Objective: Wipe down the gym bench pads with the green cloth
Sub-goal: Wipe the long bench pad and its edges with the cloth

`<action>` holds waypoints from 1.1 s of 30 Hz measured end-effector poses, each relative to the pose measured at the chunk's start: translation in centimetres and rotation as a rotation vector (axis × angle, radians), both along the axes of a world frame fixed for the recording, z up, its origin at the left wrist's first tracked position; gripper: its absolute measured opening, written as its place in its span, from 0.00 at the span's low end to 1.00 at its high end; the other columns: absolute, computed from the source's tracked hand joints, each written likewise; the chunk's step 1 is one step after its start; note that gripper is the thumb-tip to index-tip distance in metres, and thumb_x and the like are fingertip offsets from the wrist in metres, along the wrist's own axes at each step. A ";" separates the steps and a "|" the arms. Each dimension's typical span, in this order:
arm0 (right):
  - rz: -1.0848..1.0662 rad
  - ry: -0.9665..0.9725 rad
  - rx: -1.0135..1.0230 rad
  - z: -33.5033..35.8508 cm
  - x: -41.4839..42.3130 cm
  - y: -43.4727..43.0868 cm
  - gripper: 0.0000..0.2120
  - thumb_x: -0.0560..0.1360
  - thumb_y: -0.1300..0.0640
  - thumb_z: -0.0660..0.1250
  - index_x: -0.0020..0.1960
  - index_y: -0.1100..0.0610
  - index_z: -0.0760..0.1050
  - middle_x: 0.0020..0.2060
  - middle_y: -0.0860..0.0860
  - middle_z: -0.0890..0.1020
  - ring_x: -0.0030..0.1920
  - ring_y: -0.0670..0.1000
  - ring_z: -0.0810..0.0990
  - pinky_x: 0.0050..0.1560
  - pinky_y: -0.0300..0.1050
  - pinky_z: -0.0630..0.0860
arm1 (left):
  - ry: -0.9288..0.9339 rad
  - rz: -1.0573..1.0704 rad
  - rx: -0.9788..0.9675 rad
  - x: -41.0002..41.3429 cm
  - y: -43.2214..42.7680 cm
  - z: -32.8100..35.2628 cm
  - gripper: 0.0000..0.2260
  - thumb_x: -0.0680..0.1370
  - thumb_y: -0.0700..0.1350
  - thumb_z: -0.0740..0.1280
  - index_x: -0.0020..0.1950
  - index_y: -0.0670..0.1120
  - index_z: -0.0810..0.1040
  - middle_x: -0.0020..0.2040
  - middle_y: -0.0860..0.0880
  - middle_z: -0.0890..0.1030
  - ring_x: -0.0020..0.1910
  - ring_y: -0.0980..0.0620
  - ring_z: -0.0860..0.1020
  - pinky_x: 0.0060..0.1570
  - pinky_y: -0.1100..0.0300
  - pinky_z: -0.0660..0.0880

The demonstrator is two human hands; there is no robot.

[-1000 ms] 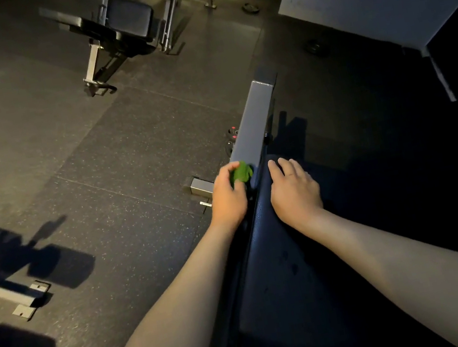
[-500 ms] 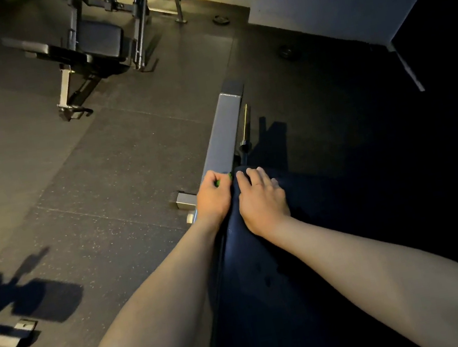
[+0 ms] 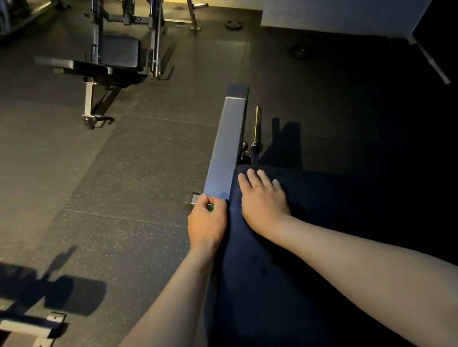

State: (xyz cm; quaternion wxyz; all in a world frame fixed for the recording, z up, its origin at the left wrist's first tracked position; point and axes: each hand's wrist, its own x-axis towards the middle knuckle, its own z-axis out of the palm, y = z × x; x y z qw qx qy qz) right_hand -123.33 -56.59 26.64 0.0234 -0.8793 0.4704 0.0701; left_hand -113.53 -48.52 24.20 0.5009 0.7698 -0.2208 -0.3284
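The left hand (image 3: 208, 226) has its grip clamped on the green cloth (image 3: 211, 206), which shows only as a small spot between the fingers, at the left edge of the dark bench pad (image 3: 258, 275). At three o'clock of it the right hand (image 3: 262, 198) lies flat on the pad with the fingers apart and holds nothing. The work seems to be in the middle; the pad looks too dark to judge what is clean. The narrow grey pad (image 3: 228, 142) at twelve o'clock probably remains. The floor (image 3: 85, 183) at nine o'clock gives open room.
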 end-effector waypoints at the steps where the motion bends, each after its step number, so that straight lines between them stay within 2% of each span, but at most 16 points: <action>1: 0.005 -0.004 -0.003 0.0 0.1 -0.2 0.25 0.84 0.57 0.50 0.80 0.55 0.50 0.80 0.55 0.53 0.79 0.57 0.50 0.75 0.59 0.55 | 0.005 0.005 -0.021 0.4 -0.7 -0.1 0.07 0.77 0.49 0.66 0.43 0.47 0.76 0.40 0.53 0.81 0.39 0.53 0.77 0.39 0.57 0.72; 3: 0.009 -0.012 0.000 0.0 0.2 -0.4 0.25 0.84 0.57 0.49 0.80 0.54 0.51 0.80 0.55 0.53 0.79 0.57 0.50 0.76 0.59 0.55 | 0.012 0.009 -0.096 1.3 -2.6 -0.3 0.02 0.78 0.46 0.68 0.49 0.50 0.79 0.46 0.52 0.83 0.46 0.53 0.81 0.45 0.60 0.75; 6: 0.000 -0.029 -0.003 -0.4 0.4 -0.5 0.24 0.84 0.55 0.49 0.80 0.54 0.51 0.80 0.55 0.53 0.79 0.57 0.50 0.76 0.59 0.54 | 0.037 -0.048 -0.180 2.3 -6.4 -0.3 0.10 0.81 0.42 0.66 0.62 0.49 0.79 0.56 0.52 0.82 0.56 0.54 0.79 0.58 0.60 0.74; 9: -0.015 -0.043 -0.021 -0.7 0.5 -0.6 0.24 0.85 0.55 0.49 0.80 0.54 0.51 0.80 0.54 0.53 0.80 0.56 0.50 0.76 0.58 0.52 | 0.103 -0.146 -0.184 1.8 -8.8 -0.5 0.13 0.83 0.41 0.63 0.67 0.46 0.77 0.59 0.53 0.79 0.59 0.57 0.76 0.58 0.67 0.69; 12: -0.016 -0.032 -0.014 -1.0 0.8 -1.0 0.24 0.85 0.55 0.48 0.80 0.54 0.51 0.80 0.53 0.53 0.80 0.56 0.49 0.77 0.58 0.51 | 0.105 -0.124 -0.180 1.7 -9.7 -1.8 0.10 0.83 0.43 0.63 0.62 0.47 0.79 0.54 0.56 0.80 0.54 0.59 0.77 0.48 0.76 0.69; 15: -0.018 -0.028 -0.014 -1.1 0.8 -1.3 0.24 0.85 0.55 0.48 0.80 0.53 0.51 0.80 0.52 0.53 0.80 0.55 0.49 0.76 0.57 0.52 | 0.125 -0.088 -0.174 1.9 -9.4 -1.7 0.08 0.82 0.42 0.64 0.57 0.46 0.81 0.49 0.57 0.81 0.48 0.63 0.77 0.43 0.79 0.69; 21: -0.011 -0.021 0.003 -0.7 0.8 -1.4 0.24 0.84 0.54 0.49 0.80 0.53 0.52 0.80 0.52 0.54 0.80 0.55 0.50 0.76 0.57 0.53 | 0.178 -0.032 -0.172 1.0 -6.5 -1.0 0.05 0.81 0.44 0.65 0.46 0.49 0.79 0.45 0.55 0.83 0.45 0.59 0.79 0.46 0.66 0.73; 24: 0.003 -0.019 -0.001 -0.3 0.5 -1.1 0.24 0.84 0.54 0.49 0.79 0.53 0.53 0.80 0.52 0.55 0.79 0.54 0.51 0.76 0.56 0.54 | 0.168 -0.010 -0.163 0.1 -3.5 -0.5 0.06 0.81 0.45 0.66 0.46 0.46 0.79 0.42 0.54 0.82 0.39 0.60 0.77 0.39 0.71 0.71; 25: 0.002 -0.024 0.001 -0.3 0.3 -1.1 0.24 0.84 0.54 0.49 0.79 0.53 0.53 0.80 0.52 0.55 0.79 0.54 0.51 0.76 0.56 0.54 | 0.177 -0.008 -0.165 -0.3 -2.8 -0.5 0.06 0.81 0.45 0.66 0.45 0.46 0.79 0.41 0.54 0.82 0.39 0.60 0.77 0.39 0.70 0.71; 30: 0.033 -0.029 0.005 0.5 -0.6 -0.1 0.25 0.84 0.56 0.50 0.80 0.53 0.53 0.79 0.52 0.56 0.79 0.54 0.52 0.77 0.57 0.53 | 0.184 -0.016 -0.136 -0.2 1.5 -1.2 0.11 0.77 0.48 0.67 0.35 0.51 0.73 0.35 0.54 0.79 0.37 0.55 0.74 0.41 0.55 0.72; 33: 0.039 -0.023 -0.041 0.6 -1.4 1.8 0.25 0.83 0.55 0.52 0.79 0.53 0.55 0.79 0.52 0.59 0.78 0.54 0.54 0.75 0.57 0.57 | 0.133 -0.020 -0.124 -0.6 3.3 -1.7 0.08 0.77 0.47 0.65 0.38 0.51 0.74 0.37 0.53 0.79 0.38 0.54 0.74 0.42 0.55 0.72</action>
